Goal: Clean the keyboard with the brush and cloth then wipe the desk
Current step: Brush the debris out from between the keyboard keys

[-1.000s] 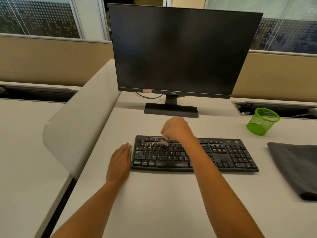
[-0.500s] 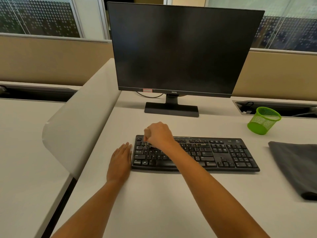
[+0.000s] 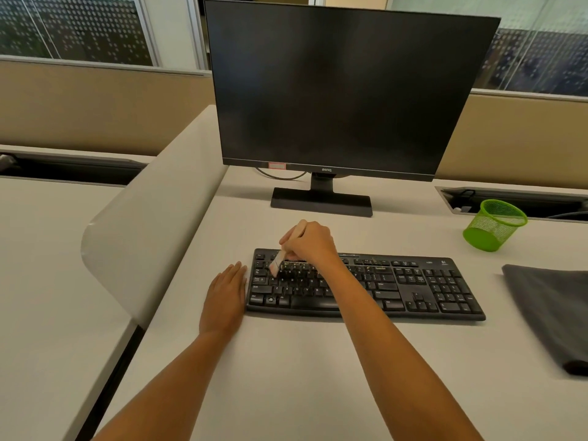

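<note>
Brush at work on the keyboard's upper-left keys

The right hand [image 3: 310, 241] grips a pale brush [image 3: 277, 261], which is tilted with its handle up and away and its bristles down-left on the keyboard [image 3: 413, 281]. The left hand [image 3: 224, 294] lies flat with straight fingers on the table [image 3: 286, 361], just beside the keyboard's left end. Bare table spreads nearer the person. A dark cloth [image 3: 547, 310] lies apart at the right, with a green mesh cup [image 3: 494, 226] beyond it.

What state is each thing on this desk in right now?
monitor: screen dark.
keyboard: flat on the desk, brush on it.
brush: gripped by the right hand, bristles on upper-left keys.
left hand: flat on the desk beside the keyboard.
cloth: lying untouched at the right.
green mesh cup: standing, mouth up.
</note>
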### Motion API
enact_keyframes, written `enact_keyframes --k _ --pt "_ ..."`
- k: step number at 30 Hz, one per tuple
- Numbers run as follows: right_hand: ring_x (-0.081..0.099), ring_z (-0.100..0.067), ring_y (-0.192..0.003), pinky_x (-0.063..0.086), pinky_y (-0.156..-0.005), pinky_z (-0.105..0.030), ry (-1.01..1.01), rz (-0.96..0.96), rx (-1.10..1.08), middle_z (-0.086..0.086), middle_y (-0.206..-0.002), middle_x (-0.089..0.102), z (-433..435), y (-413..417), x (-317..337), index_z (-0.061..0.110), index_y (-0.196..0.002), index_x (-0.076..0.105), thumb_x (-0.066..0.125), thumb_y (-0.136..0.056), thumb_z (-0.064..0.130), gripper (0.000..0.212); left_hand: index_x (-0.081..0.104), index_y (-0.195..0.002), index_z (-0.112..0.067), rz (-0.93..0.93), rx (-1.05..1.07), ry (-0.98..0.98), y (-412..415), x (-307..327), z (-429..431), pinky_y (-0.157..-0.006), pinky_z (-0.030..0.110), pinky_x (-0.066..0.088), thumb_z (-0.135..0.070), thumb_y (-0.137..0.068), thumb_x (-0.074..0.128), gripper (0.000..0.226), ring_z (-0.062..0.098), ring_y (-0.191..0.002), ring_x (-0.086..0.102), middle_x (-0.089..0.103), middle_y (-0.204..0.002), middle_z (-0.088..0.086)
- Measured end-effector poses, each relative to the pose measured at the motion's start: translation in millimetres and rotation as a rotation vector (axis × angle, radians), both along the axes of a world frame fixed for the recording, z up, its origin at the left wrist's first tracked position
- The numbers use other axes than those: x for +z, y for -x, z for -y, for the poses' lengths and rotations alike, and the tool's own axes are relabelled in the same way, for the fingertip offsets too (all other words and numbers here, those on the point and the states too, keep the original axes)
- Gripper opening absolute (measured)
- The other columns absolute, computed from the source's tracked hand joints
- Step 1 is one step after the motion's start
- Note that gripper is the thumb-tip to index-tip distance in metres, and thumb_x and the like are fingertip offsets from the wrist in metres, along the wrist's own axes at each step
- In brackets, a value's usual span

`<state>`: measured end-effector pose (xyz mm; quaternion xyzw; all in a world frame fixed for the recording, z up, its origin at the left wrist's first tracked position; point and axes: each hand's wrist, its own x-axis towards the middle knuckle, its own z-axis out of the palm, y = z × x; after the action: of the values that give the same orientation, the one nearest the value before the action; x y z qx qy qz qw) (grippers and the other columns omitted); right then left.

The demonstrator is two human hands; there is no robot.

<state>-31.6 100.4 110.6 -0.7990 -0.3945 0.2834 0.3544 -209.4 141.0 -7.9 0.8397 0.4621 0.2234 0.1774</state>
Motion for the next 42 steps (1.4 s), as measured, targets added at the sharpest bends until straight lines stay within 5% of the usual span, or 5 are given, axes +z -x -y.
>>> enact_keyframes --k 4,13,20,29,42 --pt "0.071 -0.017 -0.078 0.059 -0.078 -0.033 0.092 -0.057 -0.039 -0.007 -0.090 0.072 -4 -10 -5 0.003 -0.094 0.072 0.068 -0.081 0.010 0.015 0.043 -0.139 -0.015 -0.001 -0.001 0.010 0 0 0 -0.114 0.028 0.016 -0.024 -0.102 0.032 0.040 0.016 -0.137 0.030 0.038 -0.147 0.002" --pt "0.066 -0.014 -0.082 0.057 -0.076 -0.028 -0.233 0.068 -0.097 0.002 -0.089 0.068 -1 10 -15 0.017 -0.084 0.072 0.061 -0.088 0.009 0.014 0.041 -0.141 -0.016 -0.002 0.005 0.025 0 3 2 -0.114 0.029 0.016 -0.026 -0.102 0.031 0.041 0.016 -0.138 0.028 0.037 -0.148 0.001" --pt "0.069 -0.021 -0.089 0.057 -0.083 -0.035 -0.001 0.134 0.019 -0.007 -0.096 0.071 -10 1 -6 0.009 -0.089 0.074 0.060 -0.088 0.008 0.013 0.042 -0.140 -0.016 0.006 0.006 0.028 0 4 3 -0.113 0.029 0.016 -0.026 -0.102 0.031 0.041 0.017 -0.137 0.029 0.037 -0.148 0.001" --pt "0.059 -0.007 -0.083 0.051 -0.074 -0.021 -0.307 0.093 -0.065 0.006 -0.090 0.067 -8 17 -15 0.016 -0.087 0.073 0.059 -0.088 0.008 0.016 0.042 -0.140 -0.014 0.004 0.001 0.006 0 7 4 -0.112 0.025 0.012 -0.022 -0.102 0.032 0.040 0.017 -0.138 0.028 0.037 -0.147 0.003" --pt "0.063 -0.012 -0.090 0.053 -0.083 -0.027 -0.126 0.225 0.521 -0.002 -0.094 0.072 -19 -12 -3 0.012 -0.083 0.076 0.073 -0.078 0.009 0.007 0.043 -0.139 -0.015 0.001 -0.004 0.002 0 6 3 -0.113 0.027 0.014 -0.022 -0.102 0.033 0.040 0.018 -0.137 0.029 0.038 -0.147 0.003"
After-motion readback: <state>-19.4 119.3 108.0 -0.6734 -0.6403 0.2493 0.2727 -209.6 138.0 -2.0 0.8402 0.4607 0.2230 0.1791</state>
